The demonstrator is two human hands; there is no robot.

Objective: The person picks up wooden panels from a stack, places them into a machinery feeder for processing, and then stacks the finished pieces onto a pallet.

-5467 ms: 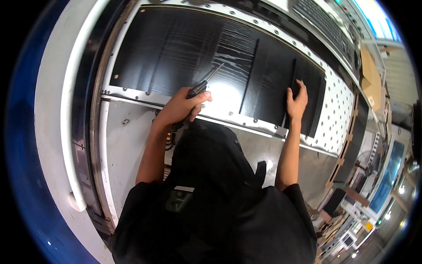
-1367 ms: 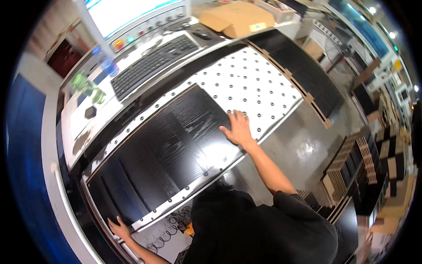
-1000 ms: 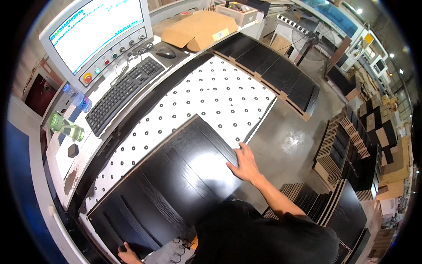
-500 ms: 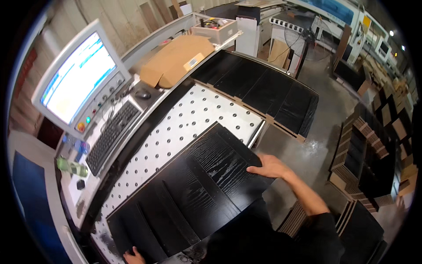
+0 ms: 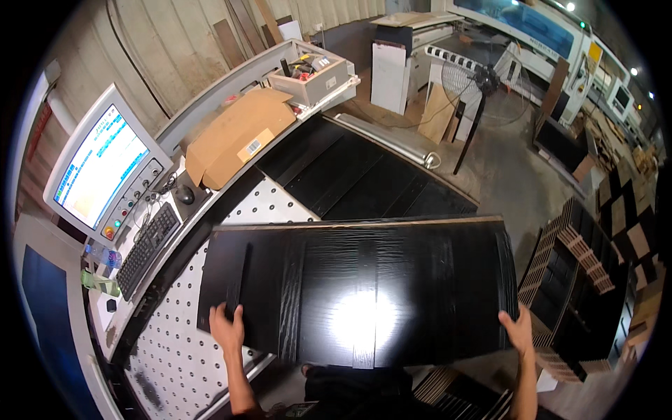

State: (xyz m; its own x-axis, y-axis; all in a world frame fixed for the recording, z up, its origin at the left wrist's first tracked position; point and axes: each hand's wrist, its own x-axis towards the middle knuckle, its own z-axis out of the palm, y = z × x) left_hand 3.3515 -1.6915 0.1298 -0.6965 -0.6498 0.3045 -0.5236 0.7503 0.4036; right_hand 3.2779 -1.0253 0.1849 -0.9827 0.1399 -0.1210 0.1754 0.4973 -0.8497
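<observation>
A large black wood-grain panel point(image 5: 364, 287) is held up off the white perforated machine table point(image 5: 182, 357), lying roughly flat and level in front of me. My left hand point(image 5: 225, 327) grips its near left edge, fingers over the top face. My right hand point(image 5: 519, 330) grips its near right corner. The panel hides part of the table and the floor below it.
More black panels point(image 5: 364, 178) lie on the table's far end. A control screen point(image 5: 98, 168), keyboard point(image 5: 145, 248) and mouse stand at the left, next to a cardboard box point(image 5: 234, 136). Stacks of black panels point(image 5: 588, 294) stand on the floor at the right. A fan point(image 5: 476, 84) stands beyond.
The panel, which lay flat on the perforated table with my hands pressed on it, has been lifted and swung round toward the right. My view has turned the same way.
</observation>
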